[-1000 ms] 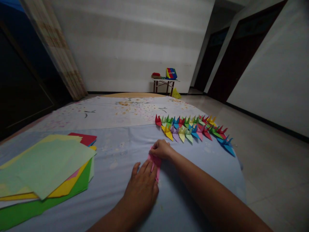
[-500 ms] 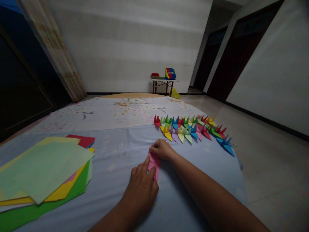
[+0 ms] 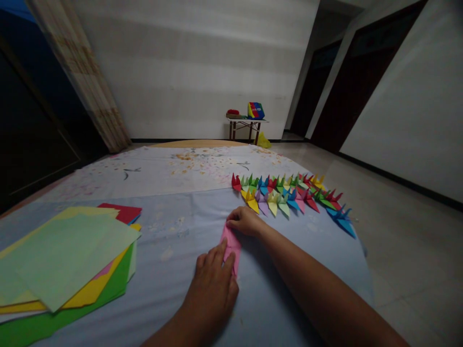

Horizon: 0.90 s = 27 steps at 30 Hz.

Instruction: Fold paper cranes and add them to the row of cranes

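A narrow strip of folded pink origami paper lies on the light blue cloth in front of me. My left hand holds its near part against the table, with thumb and index finger on the paper and a gap between them. At the far tip, the fingers of my right hand are pinched together on the paper. Beyond my right hand stand rows of folded paper cranes in several colours.
To the left, a loose stack of coloured paper sheets spreads over the tablecloth. The table's rounded edge curves past the blue crane on the right. Near the far wall, a small table carries a colourful box.
My right hand's pinch at the far tip has shifted slightly, and more of the pink paper shows between my hands. The left hand has slid slightly toward me. The view has shifted a little.
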Each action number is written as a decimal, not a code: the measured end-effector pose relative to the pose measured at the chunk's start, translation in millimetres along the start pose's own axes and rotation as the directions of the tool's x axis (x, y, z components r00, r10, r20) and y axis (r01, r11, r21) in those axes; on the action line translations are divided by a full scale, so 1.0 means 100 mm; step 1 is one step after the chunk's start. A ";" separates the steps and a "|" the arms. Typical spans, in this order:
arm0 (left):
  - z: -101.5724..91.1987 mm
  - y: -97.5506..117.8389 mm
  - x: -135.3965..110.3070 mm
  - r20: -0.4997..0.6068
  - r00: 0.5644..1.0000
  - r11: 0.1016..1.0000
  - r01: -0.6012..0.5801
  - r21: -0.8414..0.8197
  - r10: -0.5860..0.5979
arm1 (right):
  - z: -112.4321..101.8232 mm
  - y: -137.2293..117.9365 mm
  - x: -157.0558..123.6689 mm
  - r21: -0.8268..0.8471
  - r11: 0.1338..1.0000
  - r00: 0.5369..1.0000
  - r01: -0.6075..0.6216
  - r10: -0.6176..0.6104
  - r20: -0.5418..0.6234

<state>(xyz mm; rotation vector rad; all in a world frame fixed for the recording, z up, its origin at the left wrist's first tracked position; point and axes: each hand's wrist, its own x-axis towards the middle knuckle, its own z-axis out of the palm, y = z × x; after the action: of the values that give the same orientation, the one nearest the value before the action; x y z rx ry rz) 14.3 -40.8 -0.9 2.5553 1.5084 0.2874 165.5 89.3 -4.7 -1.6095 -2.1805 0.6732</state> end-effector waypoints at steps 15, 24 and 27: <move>-0.06 0.03 0.00 0.097 0.995 0.999 0.038 -0.005 -0.037 | 0.04 -0.01 0.02 -0.027 0.999 0.999 0.032 -0.032 -0.003; -0.03 0.02 0.00 0.078 0.997 0.999 0.028 0.014 -0.029 | 0.08 -0.01 0.01 -0.070 0.997 0.999 0.036 -0.038 -0.037; -0.03 0.03 0.00 0.076 0.996 0.999 0.041 0.029 -0.043 | 0.08 -0.01 0.01 -0.072 0.997 0.999 0.022 -0.024 -0.026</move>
<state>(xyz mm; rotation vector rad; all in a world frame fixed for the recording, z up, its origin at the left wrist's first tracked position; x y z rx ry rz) 16.3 -42.2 3.3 2.5204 1.5467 0.1631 159.7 88.9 -10.7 -1.6159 -2.2244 0.5696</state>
